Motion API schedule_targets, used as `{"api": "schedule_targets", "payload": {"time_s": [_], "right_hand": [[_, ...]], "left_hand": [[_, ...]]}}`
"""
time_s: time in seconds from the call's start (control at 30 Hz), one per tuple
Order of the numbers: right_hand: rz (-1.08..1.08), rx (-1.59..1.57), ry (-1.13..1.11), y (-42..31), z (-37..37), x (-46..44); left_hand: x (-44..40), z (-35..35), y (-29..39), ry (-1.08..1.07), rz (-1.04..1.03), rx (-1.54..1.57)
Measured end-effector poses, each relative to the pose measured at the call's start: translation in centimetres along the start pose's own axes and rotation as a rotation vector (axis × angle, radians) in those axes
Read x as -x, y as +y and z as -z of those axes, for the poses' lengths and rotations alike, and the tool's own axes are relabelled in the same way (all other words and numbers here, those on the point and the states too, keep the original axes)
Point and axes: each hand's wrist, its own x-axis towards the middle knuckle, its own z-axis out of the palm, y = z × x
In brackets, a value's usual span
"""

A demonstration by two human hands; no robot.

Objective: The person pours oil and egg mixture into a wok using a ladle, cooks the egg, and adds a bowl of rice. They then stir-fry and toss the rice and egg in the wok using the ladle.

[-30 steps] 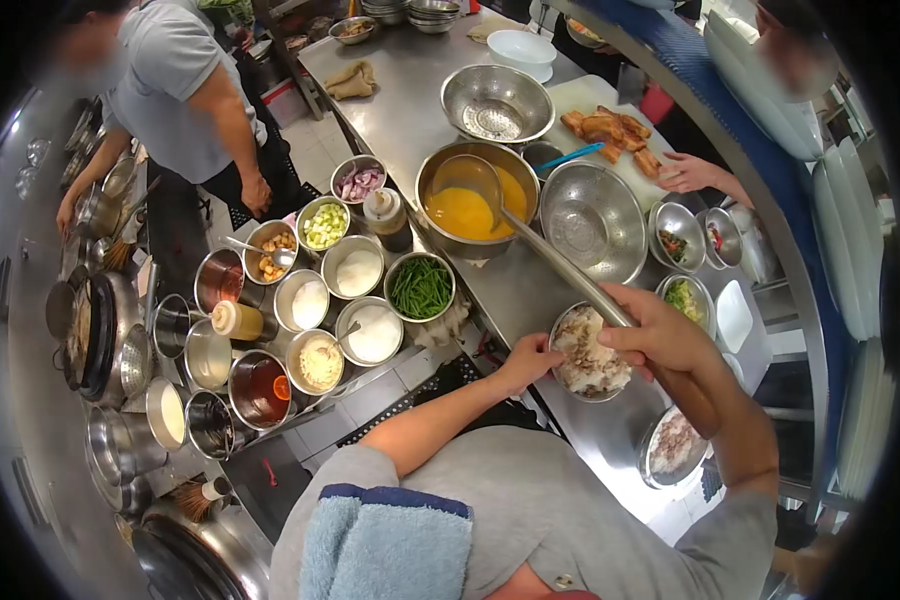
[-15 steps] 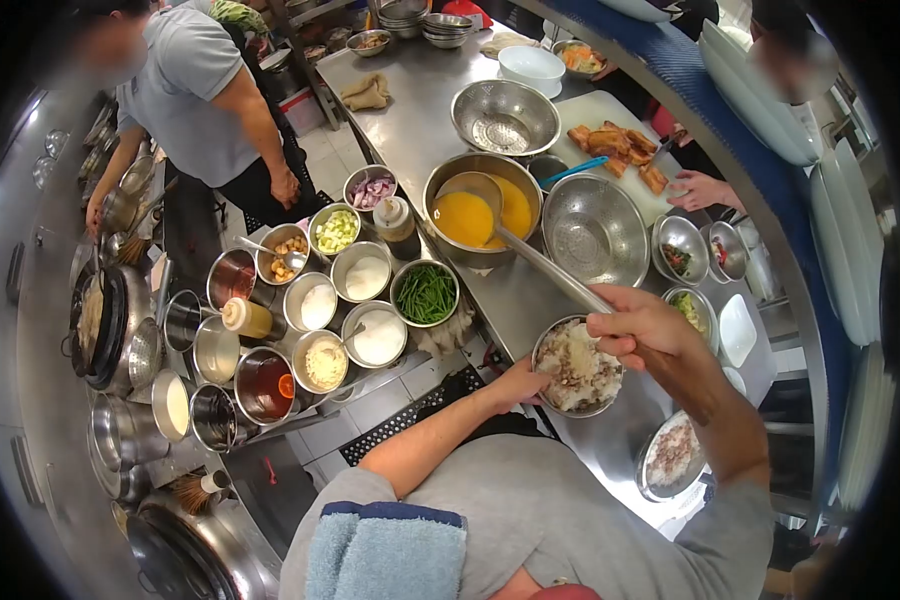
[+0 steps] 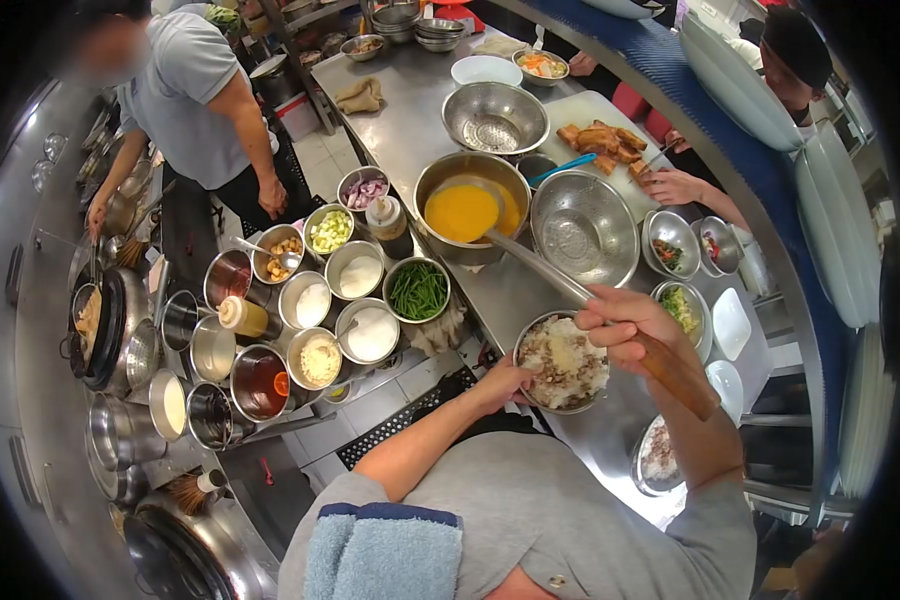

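Left of the steel pot [image 3: 470, 256]: squeeze bottle [image 3: 242, 316], amber contents, likely soft-walled, grip mid-body. Nearer the pot, steel tub of cut green beans [image 3: 417, 290], thin glossy pieces, loose pile; stiff rim, best lifted from both sides. Pot itself: deep, round, rigid, looks heavy with that much yellow liquid [image 3: 516, 212] in it; thin and opaque, would slosh if knocked. Left hand [image 3: 500, 387], wearer side of the pot, narrow: thumb over the near-left rim of the rice bowl [image 3: 570, 411], fingers outside. Bowl sits wearer side and a bit right of the pot; can't tell if it's clear of the tabletop [image 3: 515, 300]. Thin metal, stiff, moderate weight; rice [image 3: 560, 362] is white, clumpy, mottled with brown bits, so soft and crumbly. Rim pinch is OK, a palm below would be steadier. Long ladle [image 3: 542, 265] runs from inside the pot out past the bowl's far-right edge: round metal scoop, slim rigid shaft, smooth brown wooden grip. Scoop-heavy with liquid, so expect it to roll or dip. Right hand [image 3: 632, 325] has it where shaft meets wood; good spot for balance. Perforated colander [image 3: 582, 250], right beside the pot: light, stiff, wide rim to grab.
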Motion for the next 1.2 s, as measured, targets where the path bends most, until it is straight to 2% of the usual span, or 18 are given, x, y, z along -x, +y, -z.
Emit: {"api": "schedule_targets", "payload": {"time_s": [0.1, 0.2, 0.3, 0.4, 0.6, 0.7, 0.97, 1.2], "right_hand": [[-0.055, -0.024, -0.059, -0.1, 0.7, 0.4], [-0.053, -0.275, -0.076, -0.2, -0.1, 0.9], [-0.081, -0.362, -0.064, -0.6, -0.6, 1.3], [-0.103, -0.480, -0.166, -0.9, 0.1, 1.7], [-0.085, -0.445, -0.160, -1.8, -0.3, 3.0], [-0.043, -0.328, -0.029, -2.2, -2.4, 3.8], [0.004, -0.324, -0.045, -2.9, -3.7, 5.1], [0.026, -0.342, -0.056, -2.9, -4.2, 5.1]], "left_hand": [[1.8, 0.4, 0.6, -0.019, -0.058, 0.012], [3.7, 1.5, 0.7, 0.006, -0.101, 0.043], [6.5, 1.8, 1.4, 0.093, -0.124, 0.073], [9.3, 1.5, 2.1, 0.152, -0.163, 0.105], [12.3, 2.5, 1.4, 0.242, -0.222, 0.164], [13.3, 2.8, 1.5, 0.294, -0.259, 0.179], [13.4, 5.5, 2.0, 0.361, -0.354, 0.321], [13.7, 5.8, 3.5, 0.379, -0.376, 0.218]]}}
